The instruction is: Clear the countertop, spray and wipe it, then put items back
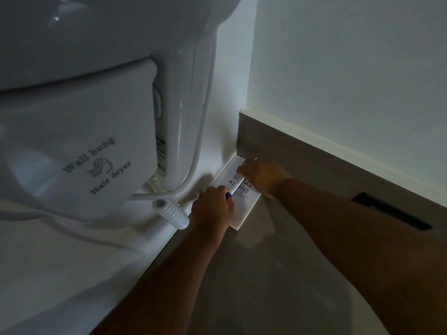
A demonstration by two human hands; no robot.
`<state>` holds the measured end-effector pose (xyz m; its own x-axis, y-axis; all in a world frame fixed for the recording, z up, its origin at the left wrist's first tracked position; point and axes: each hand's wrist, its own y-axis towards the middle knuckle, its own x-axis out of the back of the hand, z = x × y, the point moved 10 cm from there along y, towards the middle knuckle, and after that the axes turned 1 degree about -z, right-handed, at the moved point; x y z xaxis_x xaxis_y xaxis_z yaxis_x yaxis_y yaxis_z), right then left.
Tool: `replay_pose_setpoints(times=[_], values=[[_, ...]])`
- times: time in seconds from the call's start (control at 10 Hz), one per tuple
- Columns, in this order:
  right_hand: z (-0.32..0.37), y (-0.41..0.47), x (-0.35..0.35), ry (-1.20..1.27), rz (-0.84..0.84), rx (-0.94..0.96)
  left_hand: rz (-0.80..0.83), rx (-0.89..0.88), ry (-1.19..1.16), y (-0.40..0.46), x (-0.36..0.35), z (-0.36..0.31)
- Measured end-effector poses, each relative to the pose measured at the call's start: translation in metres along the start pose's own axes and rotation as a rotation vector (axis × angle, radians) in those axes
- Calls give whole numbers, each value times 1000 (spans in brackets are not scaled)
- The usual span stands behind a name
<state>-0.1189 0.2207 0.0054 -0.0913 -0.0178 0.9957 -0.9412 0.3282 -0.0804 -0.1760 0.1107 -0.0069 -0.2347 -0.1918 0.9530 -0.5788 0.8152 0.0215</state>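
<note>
A white card or thin book [244, 201] with dark lettering lies flat in the far corner of the grey countertop [278, 274]. Across it lies a slim white tube or pen with a blue end [235, 187]. My left hand [212, 211] is closed around the blue end. My right hand [262, 175] pinches the other end, fingers resting over the card's far part. Both forearms reach in from the lower right.
A white wall-hung hair dryer [96, 129] fills the left, its coiled cord [173, 212] hanging close to my left hand. A grey upstand [314, 160] runs along the back wall. A dark rectangular slot [391, 211] sits at the right of the counter.
</note>
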Motion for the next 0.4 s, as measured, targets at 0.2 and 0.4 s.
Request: replay_pose_setpoints(times=[0.2, 0.4], values=[[2, 11, -17, -11, 61, -1, -9, 17, 7, 7, -12, 8], [-9, -16, 18, 82, -19, -160, -9, 2, -44, 6, 1, 4]])
